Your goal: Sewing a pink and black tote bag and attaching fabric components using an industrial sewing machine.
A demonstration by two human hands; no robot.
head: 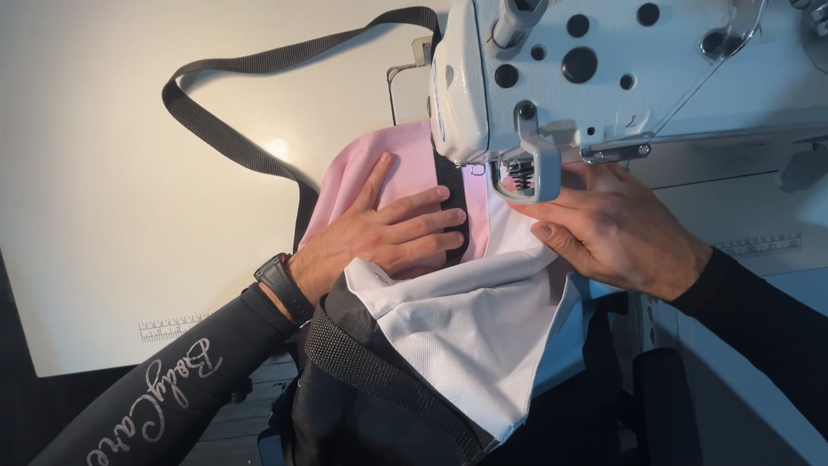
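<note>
Matt pink cloth, coarse woven webbing strap

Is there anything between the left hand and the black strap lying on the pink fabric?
Nothing visible. The left hand lies flat on the pink fabric, and its fingertips touch the black strap directly, just before the sewing machine.

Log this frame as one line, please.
left hand flat on pink fabric and black strap | right hand pressing white fabric | under sewing machine
</note>
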